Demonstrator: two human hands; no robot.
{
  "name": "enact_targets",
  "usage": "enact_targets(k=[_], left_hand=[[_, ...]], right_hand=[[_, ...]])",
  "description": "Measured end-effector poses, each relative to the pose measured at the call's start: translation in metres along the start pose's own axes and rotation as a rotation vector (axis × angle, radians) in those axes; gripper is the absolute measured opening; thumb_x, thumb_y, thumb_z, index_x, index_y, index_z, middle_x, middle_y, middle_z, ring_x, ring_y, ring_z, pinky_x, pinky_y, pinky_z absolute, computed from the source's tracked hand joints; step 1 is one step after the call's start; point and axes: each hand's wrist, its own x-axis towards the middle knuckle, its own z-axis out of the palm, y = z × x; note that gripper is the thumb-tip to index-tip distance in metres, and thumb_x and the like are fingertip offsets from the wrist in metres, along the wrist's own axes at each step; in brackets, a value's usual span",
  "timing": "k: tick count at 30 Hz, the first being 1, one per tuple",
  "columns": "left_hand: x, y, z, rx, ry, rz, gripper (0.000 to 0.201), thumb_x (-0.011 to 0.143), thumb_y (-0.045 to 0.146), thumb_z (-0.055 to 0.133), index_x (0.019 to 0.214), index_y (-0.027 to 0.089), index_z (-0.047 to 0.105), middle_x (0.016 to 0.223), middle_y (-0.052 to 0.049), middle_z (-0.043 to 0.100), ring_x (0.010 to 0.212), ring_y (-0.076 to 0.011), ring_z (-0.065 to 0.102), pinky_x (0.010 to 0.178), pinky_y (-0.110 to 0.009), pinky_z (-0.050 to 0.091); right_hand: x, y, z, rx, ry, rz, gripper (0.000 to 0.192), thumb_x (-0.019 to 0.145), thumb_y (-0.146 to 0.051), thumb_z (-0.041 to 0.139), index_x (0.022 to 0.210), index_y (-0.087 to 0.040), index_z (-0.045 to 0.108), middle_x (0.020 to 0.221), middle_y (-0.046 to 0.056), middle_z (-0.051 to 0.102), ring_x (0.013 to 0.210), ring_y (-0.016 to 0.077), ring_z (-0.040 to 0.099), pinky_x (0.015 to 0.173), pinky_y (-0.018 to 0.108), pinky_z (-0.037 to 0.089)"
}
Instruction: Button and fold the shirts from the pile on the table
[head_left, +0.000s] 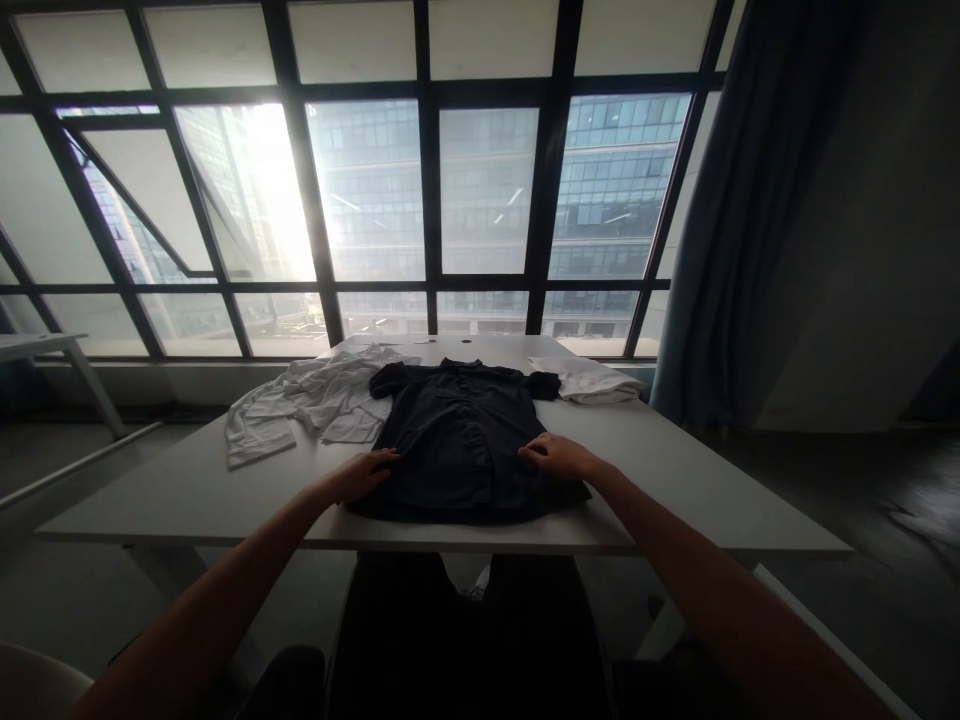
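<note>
A white desk (675,470) stands before a tall window (420,180) with dark frames, through which a glass office building (622,170) shows. On the desk's far left lies a crumpled white shirt (307,405), spread loosely. At the far right sits a folded white garment (589,380). A dark blue curtain (739,220) hangs at the right of the window. Another white table (45,348) shows at the left edge.

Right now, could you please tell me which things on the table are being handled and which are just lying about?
In hand:
dark shirt, left hand and right hand resting on it

Lying about:
crumpled white garment
folded white cloth
</note>
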Motion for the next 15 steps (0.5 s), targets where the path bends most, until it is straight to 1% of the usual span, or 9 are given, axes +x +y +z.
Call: enact_targets(k=[2, 3, 5, 6, 8, 10, 12, 15], left_hand=[[0.011, 0.002, -0.015, -0.016, 0.036, -0.056, 0.041, 0.091, 0.043, 0.047, 0.116, 0.02, 0.071, 0.119, -0.007, 0.072, 0.109, -0.0255, 0.066, 0.096, -0.033, 0.05], [0.018, 0.002, -0.022, -0.005, 0.057, -0.095, 0.041, 0.091, 0.045, 0.046, 0.107, 0.02, 0.074, 0.105, -0.007, 0.075, 0.098, -0.0249, 0.069, 0.088, -0.031, 0.052], [0.038, -0.004, -0.034, 0.045, 0.088, -0.171, 0.042, 0.092, 0.046, 0.044, 0.094, 0.018, 0.075, 0.086, -0.005, 0.075, 0.081, -0.0228, 0.069, 0.075, -0.029, 0.051], [0.05, -0.009, -0.038, 0.073, 0.096, -0.201, 0.041, 0.092, 0.045, 0.044, 0.091, 0.018, 0.075, 0.082, -0.005, 0.075, 0.079, -0.022, 0.069, 0.073, -0.028, 0.05], [0.075, -0.023, -0.044, 0.121, 0.117, -0.255, 0.039, 0.092, 0.043, 0.044, 0.092, 0.019, 0.075, 0.087, -0.005, 0.075, 0.083, -0.022, 0.069, 0.073, -0.027, 0.048], [0.103, -0.04, -0.047, 0.169, 0.153, -0.322, 0.038, 0.094, 0.041, 0.044, 0.099, 0.019, 0.074, 0.098, -0.008, 0.076, 0.093, -0.0242, 0.068, 0.077, -0.028, 0.048], [0.131, -0.057, -0.051, 0.217, 0.18, -0.395, 0.039, 0.095, 0.04, 0.042, 0.104, 0.019, 0.073, 0.108, -0.012, 0.074, 0.101, -0.0279, 0.067, 0.081, -0.032, 0.048], [0.175, -0.082, -0.06, 0.259, 0.198, -0.474, 0.043, 0.098, 0.04, 0.037, 0.108, 0.015, 0.071, 0.113, -0.017, 0.071, 0.105, -0.0331, 0.065, 0.085, -0.04, 0.048]], right_hand=[[0.014, 0.002, -0.014, 0.013, 0.081, 0.085, 0.052, 0.098, -0.055, 0.038, 0.109, -0.02, 0.074, 0.115, 0.013, 0.071, 0.103, 0.0259, 0.066, 0.088, 0.034, 0.048], [0.023, 0.005, -0.019, 0.0, 0.123, 0.141, 0.049, 0.098, -0.051, 0.039, 0.104, -0.02, 0.075, 0.109, 0.013, 0.073, 0.1, 0.0258, 0.067, 0.085, 0.033, 0.048], [0.044, 0.014, -0.025, -0.034, 0.18, 0.249, 0.042, 0.097, -0.044, 0.042, 0.098, -0.019, 0.076, 0.105, 0.013, 0.073, 0.101, 0.0265, 0.067, 0.083, 0.032, 0.048], [0.055, 0.021, -0.027, -0.041, 0.197, 0.301, 0.039, 0.096, -0.041, 0.044, 0.098, -0.019, 0.076, 0.107, 0.013, 0.073, 0.103, 0.0273, 0.067, 0.083, 0.032, 0.048], [0.08, 0.038, -0.031, -0.028, 0.226, 0.397, 0.033, 0.093, -0.037, 0.048, 0.1, -0.019, 0.076, 0.11, 0.015, 0.072, 0.106, 0.029, 0.066, 0.083, 0.034, 0.049], [0.107, 0.06, -0.035, 0.004, 0.255, 0.486, 0.03, 0.088, -0.032, 0.053, 0.102, -0.019, 0.075, 0.113, 0.016, 0.071, 0.108, 0.0306, 0.065, 0.084, 0.035, 0.05], [0.135, 0.085, -0.04, 0.03, 0.271, 0.564, 0.029, 0.083, -0.028, 0.056, 0.104, -0.018, 0.075, 0.114, 0.017, 0.07, 0.108, 0.0317, 0.065, 0.085, 0.037, 0.05], [0.176, 0.127, -0.046, 0.028, 0.27, 0.66, 0.035, 0.078, -0.025, 0.06, 0.108, -0.013, 0.073, 0.114, 0.022, 0.069, 0.109, 0.0338, 0.064, 0.086, 0.039, 0.051]])
